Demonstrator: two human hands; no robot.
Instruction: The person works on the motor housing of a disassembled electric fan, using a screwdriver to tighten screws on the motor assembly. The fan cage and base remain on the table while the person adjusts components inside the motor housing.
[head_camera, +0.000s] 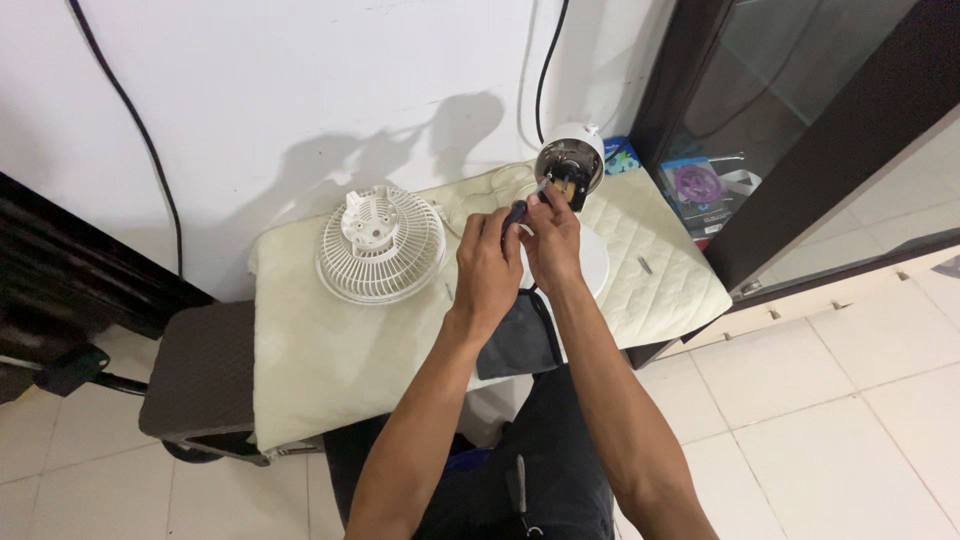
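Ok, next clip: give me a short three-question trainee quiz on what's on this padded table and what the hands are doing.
1. True or false: the white fan grille lies flat on the cream quilted cloth, apart from both hands.
2. Multiple choice: where does the fan motor housing stand? A) at the table's back edge by the wall, B) on the floor tiles, C) on the dark chair.
3. Which hand holds the dark-handled screwdriver, and where does its tip point?

Key:
1. True.
2. A.
3. The left hand has its grip on the handle; the tip points at the open motor housing, where the right hand steadies it.
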